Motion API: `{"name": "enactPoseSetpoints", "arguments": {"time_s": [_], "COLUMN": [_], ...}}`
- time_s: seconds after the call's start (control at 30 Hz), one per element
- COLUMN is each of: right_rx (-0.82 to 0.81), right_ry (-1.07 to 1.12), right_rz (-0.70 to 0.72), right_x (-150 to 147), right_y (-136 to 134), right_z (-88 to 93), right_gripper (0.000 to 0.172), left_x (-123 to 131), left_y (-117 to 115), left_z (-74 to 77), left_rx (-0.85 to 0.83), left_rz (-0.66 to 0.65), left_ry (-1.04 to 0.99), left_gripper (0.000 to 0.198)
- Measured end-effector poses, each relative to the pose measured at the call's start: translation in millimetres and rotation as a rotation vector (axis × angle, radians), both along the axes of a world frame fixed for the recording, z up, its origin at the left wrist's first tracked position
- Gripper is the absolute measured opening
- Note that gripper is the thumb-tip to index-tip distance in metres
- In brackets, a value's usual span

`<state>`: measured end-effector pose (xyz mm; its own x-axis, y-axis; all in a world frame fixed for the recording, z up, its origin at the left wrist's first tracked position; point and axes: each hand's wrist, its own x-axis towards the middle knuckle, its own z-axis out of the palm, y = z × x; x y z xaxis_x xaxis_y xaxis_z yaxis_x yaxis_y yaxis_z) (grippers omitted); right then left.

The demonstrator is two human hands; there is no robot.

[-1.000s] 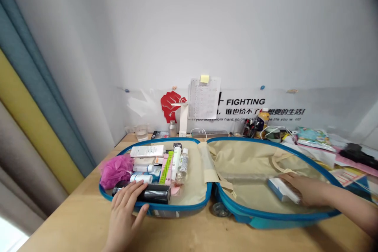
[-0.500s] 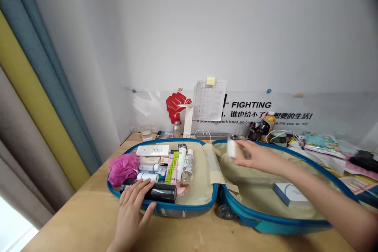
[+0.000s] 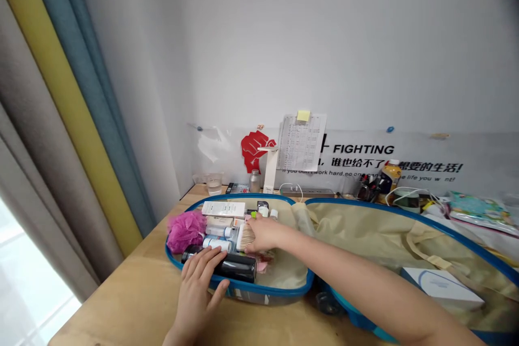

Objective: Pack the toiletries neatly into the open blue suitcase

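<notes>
My right hand (image 3: 265, 234) reaches into the left half of a blue suitcase (image 3: 279, 294) and grips a white comb (image 3: 245, 238) with tan teeth over the packed toiletries. My left hand (image 3: 203, 275) lies with fingers stretched out on a black cylinder (image 3: 237, 267) at the front rim. Around them are a pink bath puff (image 3: 186, 231), a long white box (image 3: 224, 208), a white bottle (image 3: 217, 244) and several tubes, partly hidden by my right hand.
A white and blue box (image 3: 444, 287) lies in the suitcase's right half, under my right forearm. Behind stand a glass (image 3: 214, 186), a silver bottle (image 3: 254, 180), a white lamp (image 3: 270, 170) and a yellow bottle (image 3: 390, 178). A packet (image 3: 482, 211) is at the right.
My right hand has moved left from above the right half, bringing the comb to the toiletries. My left hand stays on the black cylinder. The view has turned slightly left.
</notes>
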<state>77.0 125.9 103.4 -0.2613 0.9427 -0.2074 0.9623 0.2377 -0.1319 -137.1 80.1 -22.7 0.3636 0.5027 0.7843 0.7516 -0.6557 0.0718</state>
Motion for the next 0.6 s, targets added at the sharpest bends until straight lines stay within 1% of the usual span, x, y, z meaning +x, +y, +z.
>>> {"name": "enactPoseSetpoints", "arguments": {"time_s": [0.1,0.2,0.27,0.33,0.4,0.5,0.57,0.6], "right_rx": [-0.018,-0.025,-0.008,0.035,0.090,0.145,0.135,0.124], "right_ry": [0.006,0.035,0.061,0.088,0.107,0.109,0.086,0.067], "right_rz": [0.013,0.015,-0.002,-0.029,-0.061,-0.142,-0.213,-0.254], "right_x": [1.0,3.4,8.6,20.9,43.2,96.7,142.6,166.9], "right_y": [-2.8,-6.9,-10.1,-15.3,-24.3,-46.6,-66.2,-77.0], "right_z": [-3.0,-0.4,7.5,21.0,37.4,57.2,60.9,59.2], "right_gripper": [0.088,0.080,0.081,0.080,0.075,0.066,0.062,0.059], "left_x": [-0.1,0.1,0.3,0.3,0.0,-0.4,-0.5,-0.4], "left_y": [0.2,0.8,1.2,1.4,1.3,1.0,0.5,0.3], "left_z": [-1.0,-1.1,-0.9,-0.7,-0.7,-0.9,-0.7,-0.6], "left_rx": [0.001,0.000,0.003,0.009,0.008,-0.005,-0.007,-0.003], "left_rz": [-0.006,-0.002,-0.001,-0.003,-0.003,0.005,0.011,0.011], "left_ry": [-0.003,-0.006,-0.006,-0.006,-0.006,-0.005,-0.003,-0.003], "left_gripper": [0.038,0.037,0.037,0.038,0.038,0.038,0.038,0.038]}}
